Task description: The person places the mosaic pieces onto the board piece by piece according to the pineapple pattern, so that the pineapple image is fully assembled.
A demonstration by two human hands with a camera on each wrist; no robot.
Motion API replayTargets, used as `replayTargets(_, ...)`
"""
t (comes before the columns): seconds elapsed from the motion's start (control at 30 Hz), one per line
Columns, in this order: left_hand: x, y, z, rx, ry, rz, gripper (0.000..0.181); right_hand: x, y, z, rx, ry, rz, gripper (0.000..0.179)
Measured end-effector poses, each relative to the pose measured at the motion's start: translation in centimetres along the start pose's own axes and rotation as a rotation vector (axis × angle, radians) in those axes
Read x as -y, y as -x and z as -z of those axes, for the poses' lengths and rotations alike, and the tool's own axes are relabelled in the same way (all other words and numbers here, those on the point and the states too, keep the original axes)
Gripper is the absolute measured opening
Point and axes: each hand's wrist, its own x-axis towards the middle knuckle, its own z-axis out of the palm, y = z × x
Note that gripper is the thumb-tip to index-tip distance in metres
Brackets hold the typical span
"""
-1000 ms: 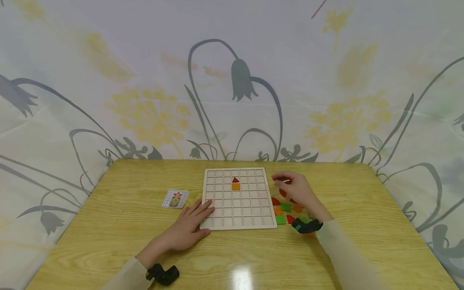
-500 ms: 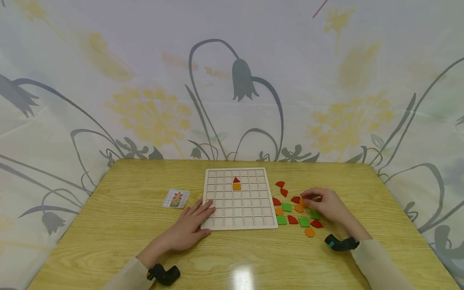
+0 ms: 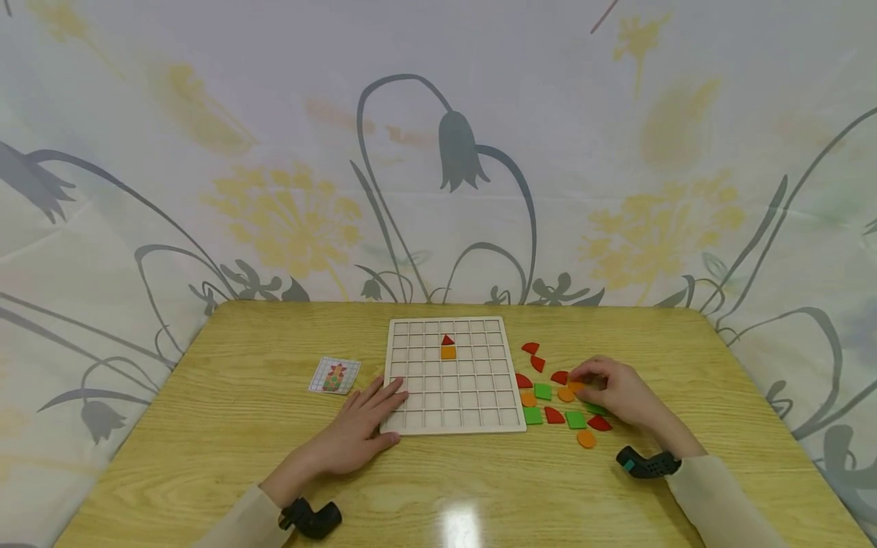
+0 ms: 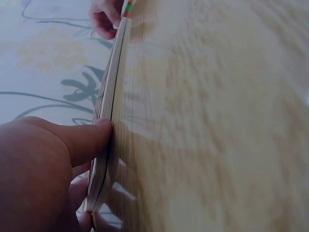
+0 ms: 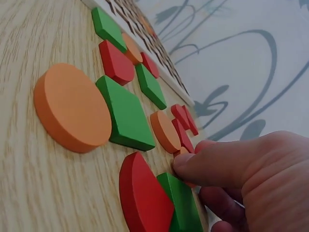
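Observation:
My left hand (image 3: 352,430) rests flat on the lower left corner of a pale wooden grid board (image 3: 473,417), fingers spread. In the left wrist view its thumb (image 4: 91,140) lies against the board's edge. On the board sit a red triangle (image 3: 448,340) and, just below it, an orange square (image 3: 448,353). To the right of the board, my right hand (image 3: 620,388) pinches an orange disc (image 3: 575,387) between thumb and fingers, low over the loose pieces. The right wrist view shows the disc (image 5: 182,152) mostly hidden by the thumb.
Several red quarter-circles (image 3: 554,415), green squares (image 3: 575,420) and orange discs (image 3: 586,439) lie right of the board. A small card (image 3: 334,375) with a coloured grid picture lies to its left. A patterned cloth (image 3: 438,228) hangs behind the wooden table (image 3: 384,495).
My right hand has gone from beside the board's upper right edge to the right and toward me, down among the pieces, and now pinches an orange disc. My left hand stays put.

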Motion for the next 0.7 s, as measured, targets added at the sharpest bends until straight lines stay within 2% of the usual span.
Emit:
replayTargets(0.2,-0.1,0.1,0.1,0.000,-0.004,0.001,0.062,0.1,-0.1,0.0,-0.020,-0.008,0.001,0.017)
replayTargets(0.43,-0.3,0.0,0.2,0.002,-0.001,0.004,0.062,0.3,-0.5,0.2,-0.080,0.011,-0.024,0.013)
replayTargets(0.7,-0.2,0.1,0.1,0.001,0.002,0.002,0.062,1.7,-2.2,-1.4,-0.145,-0.038,-0.011,0.013)
